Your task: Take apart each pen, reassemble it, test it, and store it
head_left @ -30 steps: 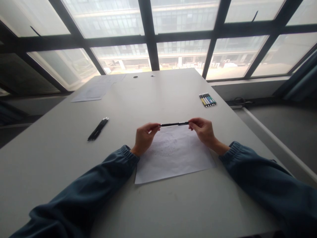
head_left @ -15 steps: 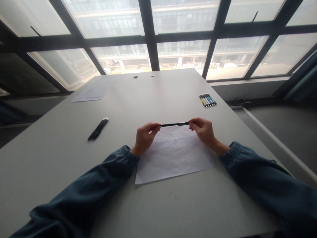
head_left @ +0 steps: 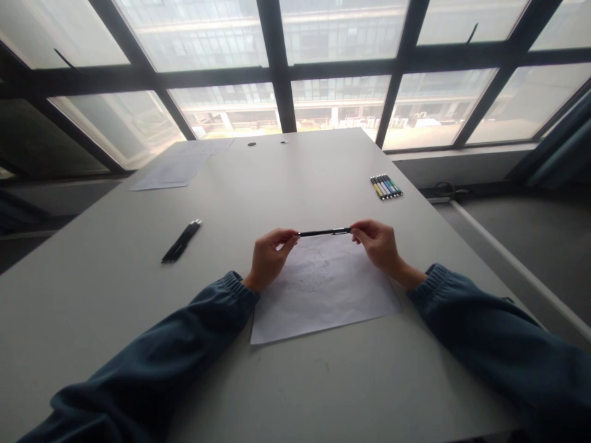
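A black pen (head_left: 321,232) is stretched level between my two hands, over the far edge of a white sheet of paper (head_left: 341,289). Its left end is pinched by my left hand (head_left: 272,255), between thumb and fingertips. My right hand (head_left: 378,246) pinches the other end, close to the clip. Faint dark marks cover part of the sheet, mostly its left and middle. Two or more black pens (head_left: 181,242) lie side by side on the table, left of my left hand.
A row of several coloured pens or markers (head_left: 386,186) lies near the right edge of the white table (head_left: 295,387). Papers (head_left: 168,169) rest at the far left corner. Two small round spots, one being a dark disc (head_left: 252,144), sit at the back, before the windows.
Both hands keep their pinch on the pen in nearly the same place. The whole view has shifted very slightly.
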{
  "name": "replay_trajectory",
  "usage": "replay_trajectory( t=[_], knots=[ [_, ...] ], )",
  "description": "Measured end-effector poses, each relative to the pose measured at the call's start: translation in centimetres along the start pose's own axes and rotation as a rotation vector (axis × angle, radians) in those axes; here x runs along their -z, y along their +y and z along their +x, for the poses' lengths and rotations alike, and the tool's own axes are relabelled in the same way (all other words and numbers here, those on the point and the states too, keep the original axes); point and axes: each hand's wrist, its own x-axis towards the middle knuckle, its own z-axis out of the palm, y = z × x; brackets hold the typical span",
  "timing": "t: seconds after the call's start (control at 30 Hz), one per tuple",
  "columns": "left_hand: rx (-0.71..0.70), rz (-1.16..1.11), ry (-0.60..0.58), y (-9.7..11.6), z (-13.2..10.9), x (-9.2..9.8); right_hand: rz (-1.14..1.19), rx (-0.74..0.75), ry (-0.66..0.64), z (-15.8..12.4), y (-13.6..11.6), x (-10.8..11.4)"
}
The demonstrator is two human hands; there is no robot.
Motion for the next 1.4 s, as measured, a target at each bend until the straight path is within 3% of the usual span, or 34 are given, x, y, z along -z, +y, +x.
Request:
replay_trajectory(
  t=[1.4],
  knots=[
    [0.012, -0.034, -0.018, 0.17, -0.01, 0.06, -0.065, 0.059, -0.029, 0.04, 0.26, 0.11]
  ],
)
